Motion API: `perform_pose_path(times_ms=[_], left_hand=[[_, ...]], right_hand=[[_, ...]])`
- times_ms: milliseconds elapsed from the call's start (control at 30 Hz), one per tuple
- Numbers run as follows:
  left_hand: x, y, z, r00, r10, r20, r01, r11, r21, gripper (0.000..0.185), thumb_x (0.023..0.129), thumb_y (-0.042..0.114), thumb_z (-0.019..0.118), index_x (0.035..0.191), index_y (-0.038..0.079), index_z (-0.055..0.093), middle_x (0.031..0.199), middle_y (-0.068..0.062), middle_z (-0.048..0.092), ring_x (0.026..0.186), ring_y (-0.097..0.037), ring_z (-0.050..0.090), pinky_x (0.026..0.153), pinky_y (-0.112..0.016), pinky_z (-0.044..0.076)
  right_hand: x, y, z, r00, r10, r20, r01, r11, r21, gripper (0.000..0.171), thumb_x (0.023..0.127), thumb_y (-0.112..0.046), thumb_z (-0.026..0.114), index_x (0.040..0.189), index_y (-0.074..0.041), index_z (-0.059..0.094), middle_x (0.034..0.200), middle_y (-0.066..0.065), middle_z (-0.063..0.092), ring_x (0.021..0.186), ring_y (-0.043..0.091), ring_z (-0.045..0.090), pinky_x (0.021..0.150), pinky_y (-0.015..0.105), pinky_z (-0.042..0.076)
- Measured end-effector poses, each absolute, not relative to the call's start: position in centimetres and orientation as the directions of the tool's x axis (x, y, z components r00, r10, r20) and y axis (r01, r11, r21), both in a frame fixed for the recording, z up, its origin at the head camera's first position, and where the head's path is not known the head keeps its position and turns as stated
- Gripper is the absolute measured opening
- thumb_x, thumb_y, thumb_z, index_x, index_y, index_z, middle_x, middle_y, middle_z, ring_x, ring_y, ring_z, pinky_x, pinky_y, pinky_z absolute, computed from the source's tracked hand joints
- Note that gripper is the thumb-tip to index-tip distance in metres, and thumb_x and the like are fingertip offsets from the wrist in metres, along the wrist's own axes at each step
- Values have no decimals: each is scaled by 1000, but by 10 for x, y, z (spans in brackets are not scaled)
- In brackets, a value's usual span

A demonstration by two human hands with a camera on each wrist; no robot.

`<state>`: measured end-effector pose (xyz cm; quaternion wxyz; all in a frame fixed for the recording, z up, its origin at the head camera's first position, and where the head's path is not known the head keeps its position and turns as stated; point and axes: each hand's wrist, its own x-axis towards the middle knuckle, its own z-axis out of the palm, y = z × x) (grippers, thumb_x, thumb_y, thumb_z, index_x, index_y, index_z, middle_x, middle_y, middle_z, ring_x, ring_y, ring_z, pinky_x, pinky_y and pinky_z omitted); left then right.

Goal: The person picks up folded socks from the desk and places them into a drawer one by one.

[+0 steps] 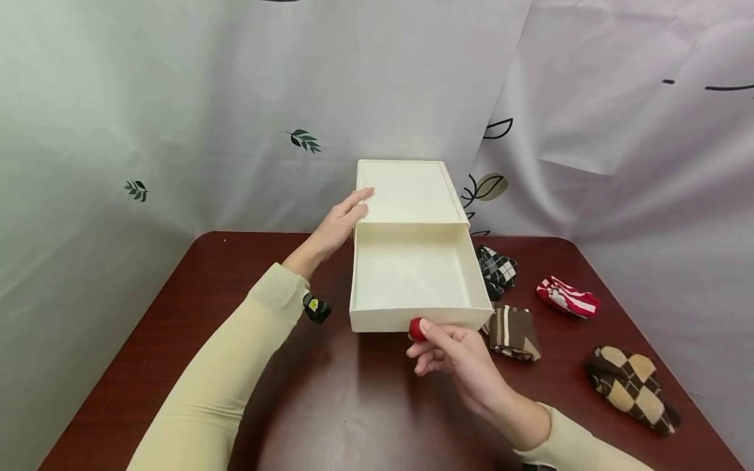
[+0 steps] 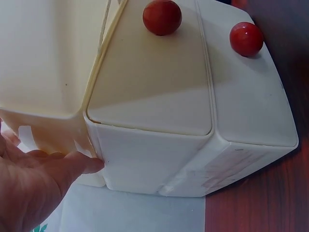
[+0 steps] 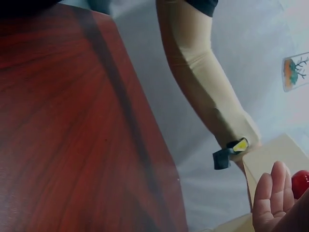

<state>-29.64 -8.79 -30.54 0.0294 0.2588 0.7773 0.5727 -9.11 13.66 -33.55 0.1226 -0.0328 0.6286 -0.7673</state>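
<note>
Hands | right point(image 1: 462, 358) pinching red knob point(image 1: 417, 329) | left point(image 1: 338, 226) straight-fingered against cabinet point(image 1: 412, 191) | left wrist only: two lower drawers point(image 2: 154, 87)

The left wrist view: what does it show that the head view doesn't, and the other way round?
Between the two, only the left wrist view shows two shut, white plastic drawer fronts, each with a round red knob. Only the head view shows the right hand pinching the open white drawer's knob, plus several patterned cloth bundles. Both show the left hand against the white plastic cabinet, and the red-brown wooden tabletop.
</note>
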Motion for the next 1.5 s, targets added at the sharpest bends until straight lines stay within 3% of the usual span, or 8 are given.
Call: perform_pose_path(times_ms=[233, 500, 700, 933, 1033, 1167, 1333, 1500], left_hand=[[-296, -89, -304, -870, 426, 248, 363, 213, 907, 48, 99, 36, 36, 145, 25, 33, 151, 8, 20, 139, -6, 2, 111, -41, 11], [-297, -90, -307, -873, 418, 252, 361, 205, 910, 47, 99, 36, 36, 145, 24, 34, 151, 7, 21, 139, -8, 2, 110, -42, 12], [-293, -87, -306, -876, 408, 256, 353, 181, 918, 47, 99, 32, 37, 145, 20, 36, 152, 4, 21, 140, -10, 3, 110, -42, 13], [-291, -87, -307, -881, 398, 257, 348, 176, 921, 47, 99, 32, 37, 144, 21, 36, 151, 6, 21, 138, -6, 4, 110, -42, 14], [-292, -86, -307, -879, 396, 266, 355, 171, 919, 46, 99, 31, 37, 144, 20, 36, 151, 6, 23, 139, -8, 3, 111, -41, 12], [-293, -86, -308, -877, 398, 270, 357, 164, 919, 46, 100, 29, 36, 145, 18, 36, 151, 4, 23, 140, -11, 2, 111, -41, 11], [-294, -85, -308, -878, 401, 260, 349, 165, 923, 46, 100, 30, 36, 145, 19, 35, 151, 5, 22, 140, -9, 2, 111, -41, 12], [-294, -84, -309, -878, 401, 262, 353, 173, 919, 46, 100, 32, 36, 145, 20, 35, 151, 6, 22, 140, -12, 0, 111, -42, 10]], right_hand=[[-91, 142, -340, -955, -290, -58, 104, -147, -984, 34, 97, -26, 51, 93, 4, 66, 76, 11, 69, 60, 18, 64, 64, 34, 53], [-93, 167, -335, -936, -324, 139, -155, 26, -987, 57, 104, -25, 27, 94, 23, 59, 74, 20, 66, 62, 23, 65, 60, 38, 53], [-88, 189, -318, -953, -126, 276, -283, 35, -959, 49, 102, -15, 35, 78, 17, 64, 59, 13, 63, 46, 22, 60, 46, 32, 49], [-94, 216, -301, -882, 68, 467, -472, -108, -875, 40, 99, -6, 42, 73, 17, 63, 55, 15, 60, 40, 20, 55, 40, 28, 47], [-103, 227, -302, -879, 173, 443, -440, 59, -896, 35, 96, -12, 50, 79, 15, 65, 59, 12, 63, 47, 19, 59, 46, 25, 48], [-125, 245, -317, -876, 231, 424, -265, 504, -822, 29, 92, -26, 59, 93, 1, 69, 75, 5, 68, 66, 12, 60, 56, 19, 43], [-155, 274, -344, -925, 28, 378, -195, 820, -538, 39, 89, -33, 62, 109, 1, 63, 101, 17, 63, 92, 28, 55, 76, 37, 42], [-176, 300, -363, -960, -260, 102, -277, 840, -466, 60, 84, -32, 69, 122, 11, 50, 117, 28, 55, 110, 44, 49, 88, 56, 38]])
